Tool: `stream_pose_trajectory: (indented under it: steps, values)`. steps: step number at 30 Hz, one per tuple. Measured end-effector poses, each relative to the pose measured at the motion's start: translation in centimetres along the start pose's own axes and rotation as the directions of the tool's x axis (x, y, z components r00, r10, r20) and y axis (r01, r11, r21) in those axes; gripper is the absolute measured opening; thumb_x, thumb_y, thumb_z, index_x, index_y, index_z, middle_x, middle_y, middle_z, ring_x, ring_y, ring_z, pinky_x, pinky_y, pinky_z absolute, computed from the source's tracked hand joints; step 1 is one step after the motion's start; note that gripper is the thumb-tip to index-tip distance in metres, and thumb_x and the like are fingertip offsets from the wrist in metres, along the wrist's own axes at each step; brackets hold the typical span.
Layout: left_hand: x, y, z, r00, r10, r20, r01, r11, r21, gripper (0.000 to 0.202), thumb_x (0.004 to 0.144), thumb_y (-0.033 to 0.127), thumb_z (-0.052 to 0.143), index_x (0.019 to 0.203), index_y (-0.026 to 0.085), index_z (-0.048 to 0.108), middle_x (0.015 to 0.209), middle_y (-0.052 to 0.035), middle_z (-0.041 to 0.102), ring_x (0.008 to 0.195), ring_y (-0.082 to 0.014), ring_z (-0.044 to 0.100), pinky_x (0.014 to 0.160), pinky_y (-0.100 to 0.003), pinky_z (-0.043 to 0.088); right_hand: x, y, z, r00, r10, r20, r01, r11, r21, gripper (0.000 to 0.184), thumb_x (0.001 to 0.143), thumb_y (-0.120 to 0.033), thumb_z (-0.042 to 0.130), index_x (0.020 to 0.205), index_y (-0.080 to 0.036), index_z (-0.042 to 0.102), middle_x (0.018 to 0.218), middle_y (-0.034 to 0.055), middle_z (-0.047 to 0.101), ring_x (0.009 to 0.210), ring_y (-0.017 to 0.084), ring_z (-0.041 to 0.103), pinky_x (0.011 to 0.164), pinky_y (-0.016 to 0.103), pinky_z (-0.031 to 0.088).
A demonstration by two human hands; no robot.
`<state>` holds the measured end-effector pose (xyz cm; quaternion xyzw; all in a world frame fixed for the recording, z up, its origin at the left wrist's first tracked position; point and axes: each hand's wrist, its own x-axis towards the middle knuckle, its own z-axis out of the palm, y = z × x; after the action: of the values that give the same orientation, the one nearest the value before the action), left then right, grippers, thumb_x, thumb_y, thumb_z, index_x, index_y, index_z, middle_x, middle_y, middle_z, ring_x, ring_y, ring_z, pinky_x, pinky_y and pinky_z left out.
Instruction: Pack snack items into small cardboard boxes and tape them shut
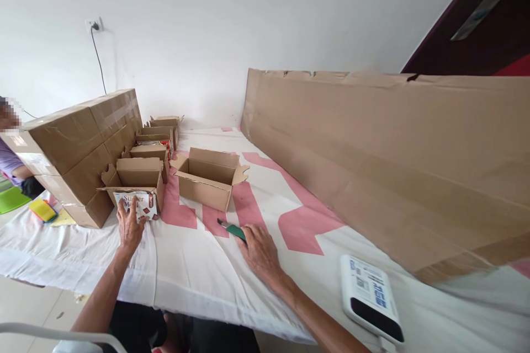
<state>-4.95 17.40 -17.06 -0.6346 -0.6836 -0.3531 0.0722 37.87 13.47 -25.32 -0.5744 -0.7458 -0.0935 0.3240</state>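
My left hand (131, 226) rests against the front of the nearest small open cardboard box (141, 168). Its fingers are spread over a white printed panel (148, 205) with red lettering, which partly hides behind them. A green-handled utility knife (235, 230) lies in my right hand (260, 253), low over the tablecloth, its dark tip pointing left. Just beyond the knife stands another open box (206, 190), with its flaps up and no contents showing inside.
Behind the nearest box, several open boxes (155, 138) line up beside a stack of taped cartons (78, 149). A large cardboard sheet (372, 160) stands along the right. A white device (370, 295) lies near the front edge. At far left are a yellow sponge (42, 210) and a seated person.
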Motion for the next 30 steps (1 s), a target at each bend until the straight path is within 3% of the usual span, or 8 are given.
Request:
stream_pose_trajectory:
  steps: [14, 21, 30]
  values:
    - [3.3, 0.4, 2.0, 0.998, -0.037, 0.05, 0.033, 0.997, 0.072, 0.083, 0.091, 0.04, 0.078, 0.167, 0.028, 0.048, 0.171, -0.0238, 0.032, 0.149, -0.0514, 0.045, 0.109, -0.064, 0.054, -0.1, 0.3, 0.3, 1.0, 0.008, -0.011, -0.008, 1.0, 0.002, 0.024, 0.106, -0.031, 0.05, 0.116, -0.023, 0.07, 0.114, 0.0144, 0.07, 0.108, 0.033, 0.061, 0.094, 0.045, 0.047]
    - [1.6, -0.3, 2.0, 1.0, 0.02, -0.009, -0.019, 0.998, 0.062, 0.079, 0.094, 0.038, 0.077, 0.167, 0.025, 0.048, 0.175, -0.0263, 0.029, 0.153, -0.0501, 0.045, 0.118, -0.063, 0.046, -0.1, 0.2, 0.3, 0.999, -0.003, -0.052, 0.004, 1.0, 0.027, 0.028, 0.107, -0.033, 0.047, 0.121, -0.021, 0.068, 0.115, 0.0149, 0.07, 0.109, 0.032, 0.062, 0.098, 0.045, 0.048]
    - [-0.9, -0.3, 1.4, 0.997, 0.023, -0.07, -0.018, 0.997, 0.073, 0.078, 0.092, 0.026, 0.078, 0.164, 0.021, 0.05, 0.172, -0.0263, 0.035, 0.153, -0.0474, 0.043, 0.12, -0.061, 0.044, -0.2, 0.3, 0.1, 1.0, 0.003, -0.014, -0.003, 1.0, -0.003, 0.017, 0.105, -0.031, 0.051, 0.108, -0.022, 0.066, 0.107, 0.0119, 0.07, 0.101, 0.03, 0.061, 0.09, 0.041, 0.045]
